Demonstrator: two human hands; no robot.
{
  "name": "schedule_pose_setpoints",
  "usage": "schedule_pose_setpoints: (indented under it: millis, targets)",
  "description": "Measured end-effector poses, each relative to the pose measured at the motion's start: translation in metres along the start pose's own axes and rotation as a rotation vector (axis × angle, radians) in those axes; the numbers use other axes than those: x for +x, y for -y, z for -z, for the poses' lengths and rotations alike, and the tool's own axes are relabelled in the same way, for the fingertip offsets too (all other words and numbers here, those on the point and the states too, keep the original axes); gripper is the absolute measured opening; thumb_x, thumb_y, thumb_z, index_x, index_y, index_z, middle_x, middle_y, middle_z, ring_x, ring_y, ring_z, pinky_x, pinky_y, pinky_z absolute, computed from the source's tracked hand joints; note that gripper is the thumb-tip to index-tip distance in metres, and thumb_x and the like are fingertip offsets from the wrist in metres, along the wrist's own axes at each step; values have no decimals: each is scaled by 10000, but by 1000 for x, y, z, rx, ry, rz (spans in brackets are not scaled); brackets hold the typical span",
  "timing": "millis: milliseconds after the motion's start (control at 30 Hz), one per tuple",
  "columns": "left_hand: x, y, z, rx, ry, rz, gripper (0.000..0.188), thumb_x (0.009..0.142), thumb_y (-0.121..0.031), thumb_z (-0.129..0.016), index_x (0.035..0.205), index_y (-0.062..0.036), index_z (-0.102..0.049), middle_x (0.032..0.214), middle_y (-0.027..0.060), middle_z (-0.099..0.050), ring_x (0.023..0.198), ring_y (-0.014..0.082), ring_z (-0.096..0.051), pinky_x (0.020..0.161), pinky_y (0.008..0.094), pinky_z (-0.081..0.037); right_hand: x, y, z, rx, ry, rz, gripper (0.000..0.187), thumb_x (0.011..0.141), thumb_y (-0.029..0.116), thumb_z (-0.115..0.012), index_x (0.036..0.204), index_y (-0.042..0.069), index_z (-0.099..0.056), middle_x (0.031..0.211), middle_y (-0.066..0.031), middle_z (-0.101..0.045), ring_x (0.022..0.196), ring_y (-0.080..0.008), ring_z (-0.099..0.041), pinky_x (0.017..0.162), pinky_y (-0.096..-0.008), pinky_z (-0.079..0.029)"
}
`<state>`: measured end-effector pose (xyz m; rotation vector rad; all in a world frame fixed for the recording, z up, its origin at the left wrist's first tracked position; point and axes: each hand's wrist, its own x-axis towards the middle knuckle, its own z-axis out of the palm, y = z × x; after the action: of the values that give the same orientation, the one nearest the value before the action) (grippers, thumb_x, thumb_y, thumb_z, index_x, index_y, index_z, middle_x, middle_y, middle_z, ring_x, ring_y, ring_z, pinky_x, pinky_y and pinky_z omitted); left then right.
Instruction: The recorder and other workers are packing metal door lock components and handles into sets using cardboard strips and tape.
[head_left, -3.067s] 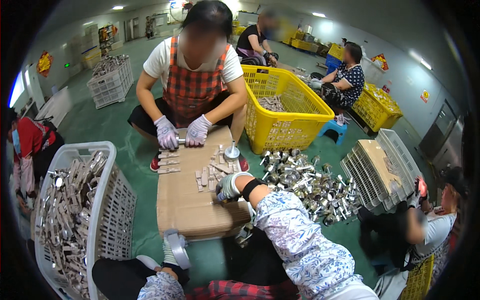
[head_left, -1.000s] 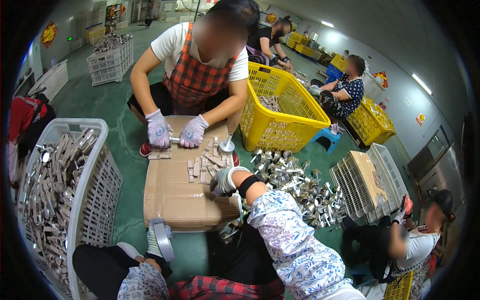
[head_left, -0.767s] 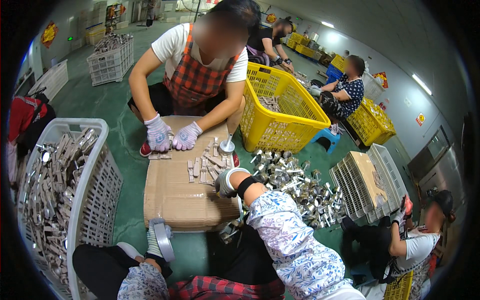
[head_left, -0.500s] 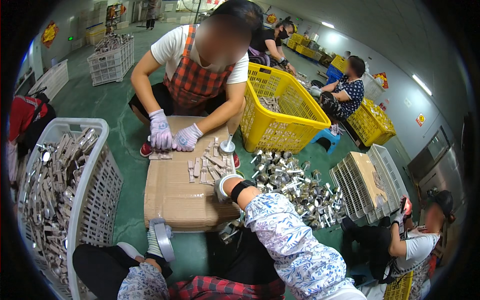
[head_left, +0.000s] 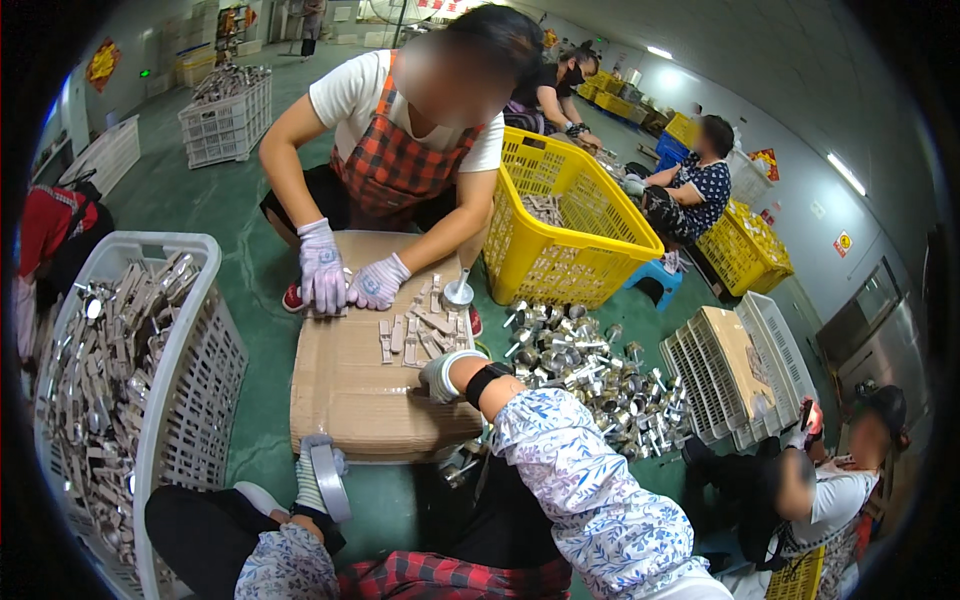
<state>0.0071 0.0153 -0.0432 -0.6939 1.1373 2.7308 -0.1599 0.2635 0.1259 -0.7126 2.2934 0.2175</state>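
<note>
My left hand [head_left: 316, 441], in a grey glove with a striped cuff, is closed around a roll of grey tape [head_left: 328, 484] at the near left of a cardboard-topped work surface [head_left: 350, 400]. My right hand [head_left: 440, 378], also gloved, is low over the board's right side. Its fingers are mostly hidden by the hand itself. Just beyond it lie several flat metal pieces [head_left: 430, 322], and a round metal part with a stem [head_left: 458, 292] stands at the right edge. Across from me, a co-worker's two gloved hands [head_left: 350, 280] press on small pieces on the board.
A white crate [head_left: 205, 400] heaped with metal pieces stands at left. Right of the board, shiny metal cups with handles [head_left: 590, 375] lie piled on the floor. Behind them are a yellow crate [head_left: 575, 250] and stacked pale crates [head_left: 705, 365]. Other people sit at right.
My right hand has shifted slightly left over the board. The co-worker's hands have moved a little on the pieces there. My left hand stays with the tape.
</note>
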Motion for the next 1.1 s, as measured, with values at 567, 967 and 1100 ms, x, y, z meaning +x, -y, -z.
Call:
schedule_pose_setpoints:
  millis: [567,967,1100]
  targets:
    - [4,1,3,-38,-1,57,266,814,-433,-577,859,-171,-565,582,68,-512,446,194,-485,418,309,-407,-11,76,-60,177,-627,4,274,819,241,-622,1032,71,-599,1035,-174,-634,958,-341,-624,816,-442,-504]
    - [20,5,18,-258,82,213,285,841,-483,-536,883,-202,-536,564,53,-473,432,193,-427,379,323,-333,8,81,-68,500,-604,-160,311,858,294,-585,1063,60,-595,1077,-208,-624,1012,-378,-592,864,-454,-472]
    - [12,2,4,-273,102,160,288,826,-471,-551,853,-185,-528,565,56,-469,433,189,-420,392,312,-330,1,92,-86,384,-817,-214,306,842,313,-565,1002,54,-603,1027,-206,-627,960,-380,-597,835,-473,-470]
